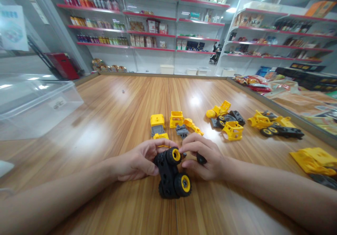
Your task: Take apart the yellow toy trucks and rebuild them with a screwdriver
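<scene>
My left hand [140,161] grips a black toy truck chassis [166,175], tilted up on end above the table. Its black tyres have yellow hubs; the lower front wheel [185,183] shows a grey cross-shaped centre, while the upper wheel [174,155] has an open hub. My right hand [204,156] is closed on what looks like a small screwdriver with a rounded black handle [201,158]. Its fingertips are beside the upper wheel, and the tool's tip is mostly hidden. Just beyond my hands lie a yellow and grey toy truck body [157,125], a yellow cab [176,119] and a yellow arm [193,126].
More yellow and black toy vehicle parts [233,130] lie to the right, with a partly built truck [276,124] and a yellow piece [316,161] near the edge. A clear plastic bin [58,103] stands at left. Stocked shelves [150,34] line the back.
</scene>
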{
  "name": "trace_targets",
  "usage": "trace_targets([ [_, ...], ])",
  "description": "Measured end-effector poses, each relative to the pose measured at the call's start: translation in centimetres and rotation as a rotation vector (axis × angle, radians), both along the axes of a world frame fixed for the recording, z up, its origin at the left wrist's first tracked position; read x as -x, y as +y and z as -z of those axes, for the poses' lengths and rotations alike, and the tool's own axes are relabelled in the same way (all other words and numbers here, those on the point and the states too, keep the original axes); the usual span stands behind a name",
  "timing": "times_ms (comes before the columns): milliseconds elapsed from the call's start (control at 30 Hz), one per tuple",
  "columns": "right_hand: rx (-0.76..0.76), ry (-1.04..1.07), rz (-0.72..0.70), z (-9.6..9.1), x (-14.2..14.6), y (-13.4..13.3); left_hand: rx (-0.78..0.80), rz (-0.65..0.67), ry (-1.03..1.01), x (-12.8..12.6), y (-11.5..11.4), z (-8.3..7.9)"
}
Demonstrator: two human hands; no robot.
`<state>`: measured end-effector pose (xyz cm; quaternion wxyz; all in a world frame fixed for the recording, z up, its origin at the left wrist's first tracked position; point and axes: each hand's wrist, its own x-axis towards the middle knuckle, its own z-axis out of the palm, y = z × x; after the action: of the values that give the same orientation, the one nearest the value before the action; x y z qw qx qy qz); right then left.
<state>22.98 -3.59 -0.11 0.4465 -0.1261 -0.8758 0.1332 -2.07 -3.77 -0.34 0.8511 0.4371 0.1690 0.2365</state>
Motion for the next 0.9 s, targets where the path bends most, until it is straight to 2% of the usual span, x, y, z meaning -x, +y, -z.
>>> trace_targets([
  [100, -0.004, -0.019, -0.009, -0.01, 0.05, -0.17, -0.002, -0.007, 0.001, -0.13, -0.06, -0.12],
  [267, -0.014, -0.013, 0.06, -0.13, -0.2, -0.25, 0.049, -0.014, -0.002, 0.08, 0.15, -0.09],
  [367, -0.049, -0.158, 0.055, -0.15, -0.47, -0.19, 0.108, 0.012, -0.028, 0.38, 0.37, -0.29],
  [500, -0.148, -0.436, -0.067, 0.01, -0.34, -0.31, 0.162, 0.079, -0.063, 0.69, 0.45, -0.57],
  [633, -0.235, -0.527, -0.091, 0.17, 0.12, -0.69, 0.135, 0.046, -0.038, 0.7, 0.24, -0.41],
  [800, -0.255, -0.495, -0.051, 0.07, 0.25, -0.86, 0.107, 0.042, 0.02, 0.49, 0.03, -0.47],
  [900, -0.204, -0.294, 0.071, -0.21, 0.11, -0.76, 0.104, 0.029, 0.059, 0.38, -0.04, -0.66],
])
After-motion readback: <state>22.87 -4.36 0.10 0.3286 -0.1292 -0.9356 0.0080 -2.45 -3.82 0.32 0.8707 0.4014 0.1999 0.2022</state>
